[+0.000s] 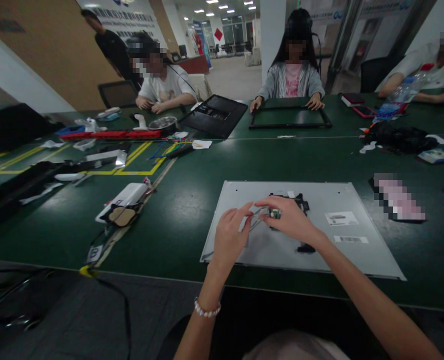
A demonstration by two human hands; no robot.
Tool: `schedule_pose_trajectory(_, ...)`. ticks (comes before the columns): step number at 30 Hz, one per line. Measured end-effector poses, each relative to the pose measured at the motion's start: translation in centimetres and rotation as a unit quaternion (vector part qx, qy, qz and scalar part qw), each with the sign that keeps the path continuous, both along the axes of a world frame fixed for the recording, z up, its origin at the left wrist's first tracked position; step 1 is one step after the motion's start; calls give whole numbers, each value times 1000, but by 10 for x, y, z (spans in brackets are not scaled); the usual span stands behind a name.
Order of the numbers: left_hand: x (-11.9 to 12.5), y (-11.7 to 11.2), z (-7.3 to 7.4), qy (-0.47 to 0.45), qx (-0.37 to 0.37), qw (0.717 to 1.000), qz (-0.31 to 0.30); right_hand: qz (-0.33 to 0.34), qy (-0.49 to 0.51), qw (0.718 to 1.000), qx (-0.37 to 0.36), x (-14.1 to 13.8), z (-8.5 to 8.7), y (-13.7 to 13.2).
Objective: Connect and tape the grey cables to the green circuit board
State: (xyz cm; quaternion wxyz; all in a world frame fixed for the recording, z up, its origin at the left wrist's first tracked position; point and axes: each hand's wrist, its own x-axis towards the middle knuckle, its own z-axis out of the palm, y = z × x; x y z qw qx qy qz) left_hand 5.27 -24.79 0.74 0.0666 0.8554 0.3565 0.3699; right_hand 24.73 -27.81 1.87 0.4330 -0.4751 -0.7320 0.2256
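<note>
Both my hands are over a pale metal panel (338,255) with two white labels, lying flat on the green table. My left hand (231,235) is closed, thumb and forefinger pinching a thin grey cable (257,217). The cable runs across to my right hand (291,220), which is closed on a small green circuit board (275,214). My fingers hide part of the board. Beneath and behind my right hand lies a black plastic bracket (303,204), partly covered. A smaller black piece (306,248) rests near my right wrist.
Left of the panel lies a white power-strip-like device (126,202) with cables. A phone (400,197) lies to the right. Further back are a plastic bottle (402,95), a black bag (398,137), and a black casing (217,115). Across the table, a person's hands touch a black frame (290,125).
</note>
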Motion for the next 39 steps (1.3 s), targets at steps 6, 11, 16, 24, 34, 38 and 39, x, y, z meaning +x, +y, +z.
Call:
schedule_pose_trajectory(6, 1, -5, -4, 45, 33, 998, 12, -4, -73, 997, 28, -7, -6, -10)
schedule_pose_trajectory(11, -7, -9, -13, 6, -7, 994, 110, -37, -207, 975, 65, -19, -17, -11)
schedule_pose_trajectory(16, -11, -20, -24, 27, -43, 990, 131, -27, -306, 948, 85, -31, -30, -13)
schedule_pose_trajectory(24, 7, -34, -30, 148, -114, 977, 107, -22, -339, 938, 74, -36, -41, -16)
schedule_pose_trajectory(34, 16, -37, -23, 161, -170, 958, 169, -25, -326, 944, 32, -40, -38, -47)
schedule_pose_trajectory(38, 18, -37, -24, 163, -175, 955, 175, -47, -313, 949, 2, -43, -38, -66)
schedule_pose_trajectory(39, 18, -37, -25, 163, -175, 955, 174, -54, -309, 949, -1, -44, -39, -70)
